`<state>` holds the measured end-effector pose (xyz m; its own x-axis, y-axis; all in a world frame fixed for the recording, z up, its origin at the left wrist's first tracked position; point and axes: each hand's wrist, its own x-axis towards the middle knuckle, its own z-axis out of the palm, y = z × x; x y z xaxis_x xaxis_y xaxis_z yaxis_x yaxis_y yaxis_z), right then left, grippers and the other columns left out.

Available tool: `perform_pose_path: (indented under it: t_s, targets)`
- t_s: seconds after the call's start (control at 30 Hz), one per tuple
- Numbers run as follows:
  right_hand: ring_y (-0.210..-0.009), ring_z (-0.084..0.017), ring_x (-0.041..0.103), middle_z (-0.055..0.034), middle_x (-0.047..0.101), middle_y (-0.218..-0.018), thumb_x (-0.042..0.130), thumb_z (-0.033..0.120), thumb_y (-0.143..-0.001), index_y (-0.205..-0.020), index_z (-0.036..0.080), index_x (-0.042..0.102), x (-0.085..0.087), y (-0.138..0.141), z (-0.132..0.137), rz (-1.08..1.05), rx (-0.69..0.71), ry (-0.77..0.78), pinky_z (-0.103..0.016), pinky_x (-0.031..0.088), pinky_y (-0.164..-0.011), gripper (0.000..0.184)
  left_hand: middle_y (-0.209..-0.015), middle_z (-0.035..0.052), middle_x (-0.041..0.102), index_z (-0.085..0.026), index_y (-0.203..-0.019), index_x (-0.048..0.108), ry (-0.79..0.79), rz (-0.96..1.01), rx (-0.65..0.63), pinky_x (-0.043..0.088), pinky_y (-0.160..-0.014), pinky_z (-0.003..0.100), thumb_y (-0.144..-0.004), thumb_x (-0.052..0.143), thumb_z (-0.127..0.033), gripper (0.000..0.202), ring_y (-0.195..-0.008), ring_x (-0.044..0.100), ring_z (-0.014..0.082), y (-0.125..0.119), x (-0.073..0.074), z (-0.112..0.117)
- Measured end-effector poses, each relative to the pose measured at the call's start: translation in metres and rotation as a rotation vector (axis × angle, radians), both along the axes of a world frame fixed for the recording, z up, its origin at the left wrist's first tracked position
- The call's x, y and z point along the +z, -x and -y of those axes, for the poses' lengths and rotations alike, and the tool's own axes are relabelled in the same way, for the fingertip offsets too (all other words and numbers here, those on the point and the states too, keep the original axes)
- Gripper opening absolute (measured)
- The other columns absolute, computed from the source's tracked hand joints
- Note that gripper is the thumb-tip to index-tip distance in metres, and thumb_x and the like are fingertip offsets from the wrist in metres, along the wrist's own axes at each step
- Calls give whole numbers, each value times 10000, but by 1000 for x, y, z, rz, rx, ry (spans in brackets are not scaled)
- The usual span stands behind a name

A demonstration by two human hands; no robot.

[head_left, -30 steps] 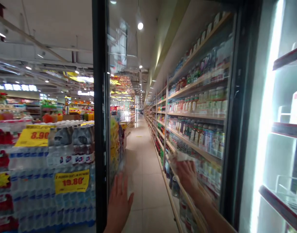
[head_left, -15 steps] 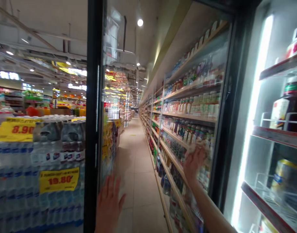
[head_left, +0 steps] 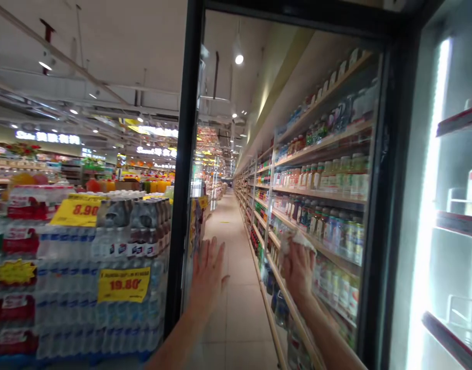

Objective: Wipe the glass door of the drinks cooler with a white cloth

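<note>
A black-framed glass door (head_left: 185,154) stands open before me, and the aisle shows through its pane. My left hand (head_left: 208,264) is raised near the door's left side, fingers stretched and apart, with nothing in it; whether it touches the glass I cannot tell. My right hand (head_left: 298,270) presses a pale, thin cloth (head_left: 303,240) flat to the pane, right of the middle. Part of the cloth sticks out above and beside the fingers; the rest is hidden under the hand.
On the right is a lit cooler with wire-fronted shelves (head_left: 457,226) and a bright light strip (head_left: 424,195). Stacked packs of bottled water (head_left: 66,288) with yellow price signs (head_left: 124,285) stand left of the door. Shelves of drinks (head_left: 321,190) line the aisle behind the glass.
The view has turned left, so the door and bottle stacks sit further right. On the pane, my right hand with the cloth has moved left, closer to my left hand, which is raised higher.
</note>
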<state>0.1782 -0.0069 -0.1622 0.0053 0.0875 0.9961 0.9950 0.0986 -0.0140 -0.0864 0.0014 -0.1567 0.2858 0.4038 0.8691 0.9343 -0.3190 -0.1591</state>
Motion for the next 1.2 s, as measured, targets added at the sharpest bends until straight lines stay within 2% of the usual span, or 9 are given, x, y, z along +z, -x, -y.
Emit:
perform_pose_path:
  t_s: [0.1, 0.27, 0.4, 0.53, 0.73, 0.87, 0.97, 1.1, 1.2]
  targets:
    - [-976, -249, 586, -129, 640, -1062, 382, 316, -861, -1134, 150, 596, 29, -9, 26, -236, 149, 20, -403, 456, -857, 384, -1500, 124, 201, -189, -1406, 307, 39, -18, 17, 276, -1072, 521, -762, 612, -268, 717, -1380, 188, 314, 3, 9, -3]
    - [-737, -196, 606, -48, 672, -841, 475, 398, -779, -1036, 170, 626, 54, -14, 63, -516, 327, 347, -328, 492, -696, 375, -1507, 117, 175, -196, -1420, 267, 17, -24, 43, 266, -1083, 508, -755, 641, -301, 770, -1386, 163, 307, 3, 1, -1]
    - [-1043, -275, 534, -153, 587, -1113, 486, 384, -770, -899, 141, 624, 63, -25, 35, -428, 147, -45, -477, 424, -891, 308, -1499, 131, 200, -187, -1439, 201, -27, -19, 23, 283, -1072, 510, -772, 621, -353, 805, -1381, 183, 313, 3, 0, -1]
    - [-1273, -286, 363, -170, 392, -1375, 451, 273, -850, -1035, 147, 612, 50, -3, 0, -213, 85, -269, -502, 344, -990, 275, -1495, 130, 222, -192, -1450, 132, -78, -3, -26, 311, -1048, 508, -825, 537, -405, 774, -1371, 221, 313, 6, -2, -4]
    - [-1314, -214, 354, -82, 477, -1357, 399, 208, -876, -1377, 247, 361, 15, 1, -9, 198, 51, 27, -458, 217, -1096, 504, -1492, 126, 241, -198, -1454, 105, -119, 1, -57, 312, -1034, 515, -872, 432, -419, 702, -1361, 252, 317, 10, -5, -8]
    - [-1354, -277, 271, -166, 328, -1447, 285, 258, -909, -1442, 191, 209, 39, -68, -4, -255, -114, -218, -574, 221, -1050, 543, -1498, 146, 211, -176, -1457, 63, -118, -12, -52, 311, -1028, 527, -868, 450, -370, 731, -1367, 229, 327, 8, -3, -7]
    - [-1382, -329, 169, -251, 189, -1478, 247, 244, -910, -1456, 91, 99, 46, -70, -7, -374, -149, -258, -618, 219, -1020, 586, -1503, 160, 181, -159, -1457, 20, -122, -25, -44, 316, -1020, 537, -854, 474, -326, 773, -1371, 213, 335, 6, -2, -8]
    - [-1357, -242, 275, -140, 417, -1400, 346, 168, -877, -1457, 180, 149, 13, -8, -8, 180, 4, 53, -509, 183, -1096, 613, -1504, 157, 178, -161, -1458, 15, -131, -31, -45, 327, -1015, 537, -840, 491, -316, 796, -1372, 209, 336, 5, -2, -14]
    - [-1290, -198, 390, -75, 540, -1298, 368, 155, -871, -1411, 255, 290, 5, -7, -6, 366, 45, 118, -458, 174, -1110, 554, -1505, 150, 182, -164, -1459, 39, -138, -33, -51, 325, -1024, 532, -841, 487, -332, 782, -1375, 203, 328, 6, -3, -18]
